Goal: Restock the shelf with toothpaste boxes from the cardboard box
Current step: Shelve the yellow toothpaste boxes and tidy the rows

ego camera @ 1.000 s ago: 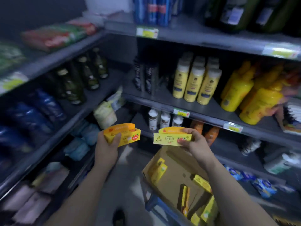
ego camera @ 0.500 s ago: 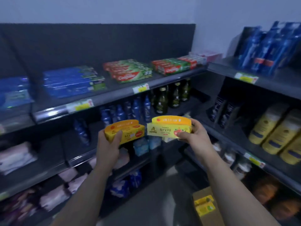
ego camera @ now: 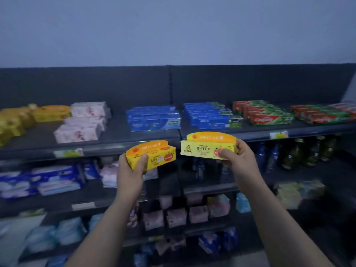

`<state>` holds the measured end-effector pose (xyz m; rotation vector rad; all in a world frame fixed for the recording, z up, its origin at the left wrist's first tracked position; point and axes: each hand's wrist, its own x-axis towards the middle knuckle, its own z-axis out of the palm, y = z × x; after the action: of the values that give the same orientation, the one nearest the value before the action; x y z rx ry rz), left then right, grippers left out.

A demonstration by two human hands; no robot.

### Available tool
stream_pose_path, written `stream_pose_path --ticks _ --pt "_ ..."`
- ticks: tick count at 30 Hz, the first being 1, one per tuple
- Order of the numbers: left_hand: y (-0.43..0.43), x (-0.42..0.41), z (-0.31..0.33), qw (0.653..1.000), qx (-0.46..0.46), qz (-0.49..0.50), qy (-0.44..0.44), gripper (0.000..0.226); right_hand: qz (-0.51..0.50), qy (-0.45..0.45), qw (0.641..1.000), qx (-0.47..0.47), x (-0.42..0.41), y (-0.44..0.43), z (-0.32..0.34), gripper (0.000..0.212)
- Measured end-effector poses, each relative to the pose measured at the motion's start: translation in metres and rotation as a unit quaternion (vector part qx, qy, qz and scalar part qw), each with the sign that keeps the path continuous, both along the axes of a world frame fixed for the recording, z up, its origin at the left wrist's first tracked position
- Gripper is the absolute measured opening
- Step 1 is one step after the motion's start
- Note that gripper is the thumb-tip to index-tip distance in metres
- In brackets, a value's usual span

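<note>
In front of the top shelf (ego camera: pixel 107 146), just under its front edge, the left hand (ego camera: pixel 131 170) grips a tilted toothpaste box (ego camera: pixel 156 154), thumb on its face. Level with that edge, a second toothpaste box (ego camera: pixel 202 149) is pinched at its end by the right hand (ego camera: pixel 239 163).

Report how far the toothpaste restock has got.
Done: similar-looking yellow boxes lie far left on the top shelf. In hand: left hand grips the orange-yellow box, right hand the pale-yellow box, neither shelved. Left: placing both; the cardboard box is out of view.
</note>
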<state>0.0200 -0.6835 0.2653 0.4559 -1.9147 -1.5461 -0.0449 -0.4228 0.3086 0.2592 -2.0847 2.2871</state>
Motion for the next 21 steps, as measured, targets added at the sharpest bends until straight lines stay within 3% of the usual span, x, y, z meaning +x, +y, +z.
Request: stream_pose_path --ticks 7,12,21 --pt "-0.118 0.054 0.017 0.995 0.004 0.094 0.023 0.034 0.072 0.015 0.996 -0.049 0.007 -0.130 0.023 0.037" --pt "-0.178 0.075 0.030 0.983 0.014 0.176 0.041 0.036 0.130 0.038 0.990 -0.046 -0.002 -0.206 0.035 0.028" --pt "-0.277 0.051 0.056 0.962 -0.023 0.268 0.057 0.036 0.221 0.061 0.972 -0.047 -0.054 -0.311 0.054 0.039"
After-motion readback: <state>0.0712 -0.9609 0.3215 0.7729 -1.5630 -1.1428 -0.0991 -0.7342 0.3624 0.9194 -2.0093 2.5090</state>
